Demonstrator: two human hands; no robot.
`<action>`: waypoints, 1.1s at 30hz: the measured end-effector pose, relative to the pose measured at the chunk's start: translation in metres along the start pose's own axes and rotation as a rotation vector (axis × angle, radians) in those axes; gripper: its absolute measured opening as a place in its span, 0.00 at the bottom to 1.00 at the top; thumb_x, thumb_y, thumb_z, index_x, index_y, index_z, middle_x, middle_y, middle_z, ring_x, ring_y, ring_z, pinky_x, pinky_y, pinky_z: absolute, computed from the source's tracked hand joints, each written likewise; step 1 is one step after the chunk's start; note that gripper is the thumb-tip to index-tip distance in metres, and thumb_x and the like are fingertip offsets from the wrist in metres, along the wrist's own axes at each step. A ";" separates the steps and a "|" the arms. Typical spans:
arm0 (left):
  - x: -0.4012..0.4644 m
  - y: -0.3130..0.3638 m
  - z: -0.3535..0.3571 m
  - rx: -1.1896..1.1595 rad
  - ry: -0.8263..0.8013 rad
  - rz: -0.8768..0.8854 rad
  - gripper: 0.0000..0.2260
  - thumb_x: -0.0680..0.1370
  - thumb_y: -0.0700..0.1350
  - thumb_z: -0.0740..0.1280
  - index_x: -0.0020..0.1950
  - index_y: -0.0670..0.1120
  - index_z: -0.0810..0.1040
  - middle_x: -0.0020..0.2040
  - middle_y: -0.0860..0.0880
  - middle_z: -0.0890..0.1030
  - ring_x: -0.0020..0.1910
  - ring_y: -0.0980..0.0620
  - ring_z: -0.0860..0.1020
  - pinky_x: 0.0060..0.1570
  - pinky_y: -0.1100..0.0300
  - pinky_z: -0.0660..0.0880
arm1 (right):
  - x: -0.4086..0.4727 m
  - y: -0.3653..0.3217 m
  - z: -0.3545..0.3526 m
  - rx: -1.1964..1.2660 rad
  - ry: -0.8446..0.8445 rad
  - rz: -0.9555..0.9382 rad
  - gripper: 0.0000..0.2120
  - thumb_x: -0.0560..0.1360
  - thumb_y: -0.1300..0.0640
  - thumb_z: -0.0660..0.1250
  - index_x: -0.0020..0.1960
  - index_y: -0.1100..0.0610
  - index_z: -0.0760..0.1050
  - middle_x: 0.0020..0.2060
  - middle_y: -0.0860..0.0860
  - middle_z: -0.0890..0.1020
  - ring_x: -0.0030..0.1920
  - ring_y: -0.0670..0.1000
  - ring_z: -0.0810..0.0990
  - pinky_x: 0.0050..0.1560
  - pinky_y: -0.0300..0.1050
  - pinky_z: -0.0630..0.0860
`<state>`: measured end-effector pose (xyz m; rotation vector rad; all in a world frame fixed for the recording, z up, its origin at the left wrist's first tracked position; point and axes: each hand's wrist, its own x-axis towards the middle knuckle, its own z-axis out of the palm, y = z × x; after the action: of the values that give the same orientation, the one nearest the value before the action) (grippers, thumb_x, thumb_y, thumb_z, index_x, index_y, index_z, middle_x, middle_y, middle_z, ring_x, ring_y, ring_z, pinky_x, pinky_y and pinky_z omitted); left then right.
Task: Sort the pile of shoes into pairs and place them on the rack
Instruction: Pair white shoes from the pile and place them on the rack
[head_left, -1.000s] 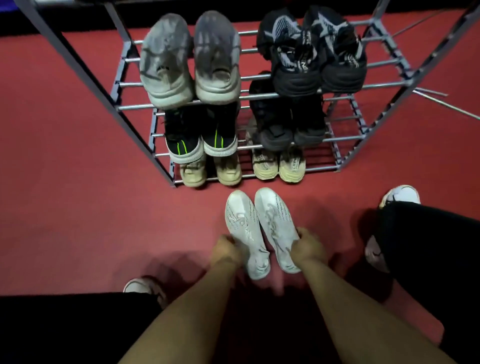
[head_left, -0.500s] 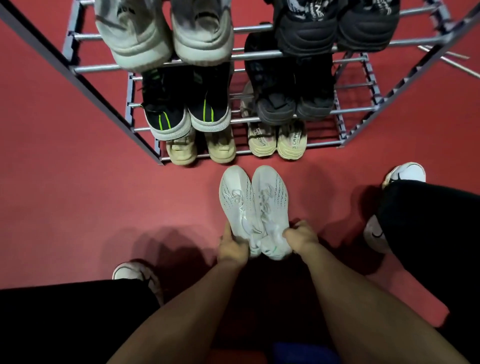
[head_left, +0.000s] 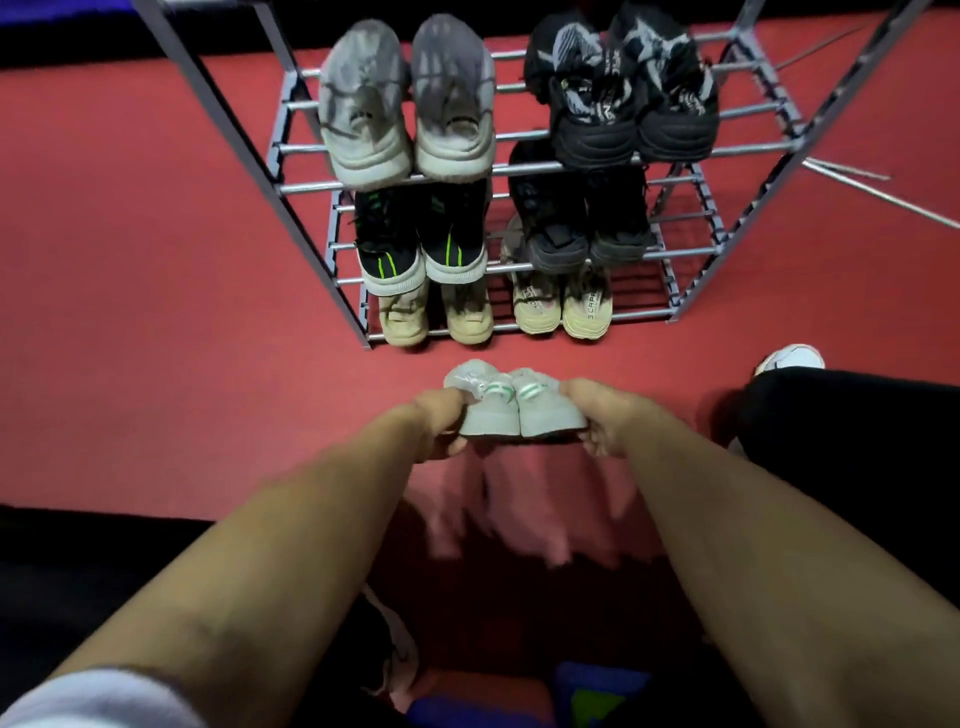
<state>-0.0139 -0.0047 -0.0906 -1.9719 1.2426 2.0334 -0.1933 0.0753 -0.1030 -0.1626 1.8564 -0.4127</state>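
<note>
The left hand (head_left: 439, 423) and right hand (head_left: 597, 415) are each being kept clenched on one shoe of the white pair (head_left: 514, 408), now being held heels-up between them and carried forward, where a second ago it was being gripped toes-forward, toward the rack (head_left: 540, 169) just beyond, nearly full.

I hold a pair of sneakers (head_left: 511, 408) side by side, heels toward me, my left hand (head_left: 439, 423) on the left one and my right hand (head_left: 597, 415) on the right one. The shoe rack (head_left: 670, 254) stands on the floor (head_left: 130, 312) just beyond them. Each of its three shelves carries two pairs, one left and one right, heels facing me. My right foot (head_left: 792, 357) is planted right of the rack's front.
</note>
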 end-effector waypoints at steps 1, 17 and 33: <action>-0.011 0.005 -0.006 0.013 -0.004 0.000 0.08 0.78 0.48 0.64 0.40 0.48 0.73 0.29 0.51 0.73 0.27 0.56 0.72 0.24 0.67 0.67 | -0.016 -0.009 -0.006 -0.006 -0.015 -0.006 0.11 0.71 0.46 0.61 0.37 0.52 0.69 0.22 0.48 0.72 0.19 0.46 0.69 0.22 0.31 0.64; -0.203 0.040 -0.041 -0.035 -0.095 0.396 0.01 0.76 0.43 0.67 0.47 0.48 0.77 0.34 0.50 0.75 0.31 0.54 0.74 0.29 0.65 0.76 | -0.232 -0.009 -0.048 0.332 -0.036 -0.472 0.11 0.77 0.53 0.67 0.56 0.58 0.77 0.44 0.54 0.80 0.37 0.51 0.79 0.31 0.45 0.79; -0.276 0.154 -0.005 -0.085 -0.130 0.867 0.22 0.77 0.39 0.68 0.67 0.55 0.71 0.52 0.47 0.81 0.26 0.54 0.79 0.31 0.56 0.79 | -0.304 -0.037 -0.127 0.552 0.210 -0.878 0.17 0.79 0.59 0.66 0.66 0.58 0.69 0.53 0.54 0.79 0.40 0.48 0.80 0.32 0.48 0.81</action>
<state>-0.0425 0.0210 0.2233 -1.3911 2.2767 2.5008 -0.2186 0.1619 0.2156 -0.5727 1.7166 -1.5705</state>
